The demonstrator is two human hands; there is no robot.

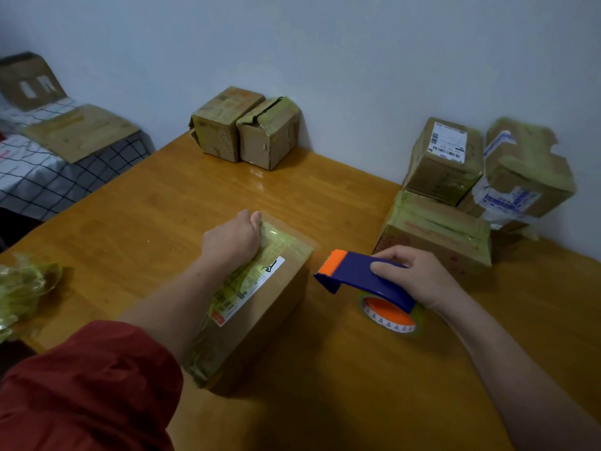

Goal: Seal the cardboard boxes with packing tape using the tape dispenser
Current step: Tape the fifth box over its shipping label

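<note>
Red sleeve [81, 385] and forearm reaching over a cardboard box [260, 307], tape dispenser alongside.

Head view: the left hand [232, 239] is clenched in a fist and rests on the yellowish tape [279, 239] running along the box top, at its far end. Just right of that fist, the right hand [419, 275] grasps the blue tape dispenser [354, 271] from above, its orange tape roll [388, 312] touching the wooden table [146, 206] beside the box. Beyond the gripping hand stands a stack of taped boxes [435, 232]; two small boxes [247, 131] sit well beyond the fist, against the wall. Crumpled tape [22, 288] lies far left of the fist.
</note>
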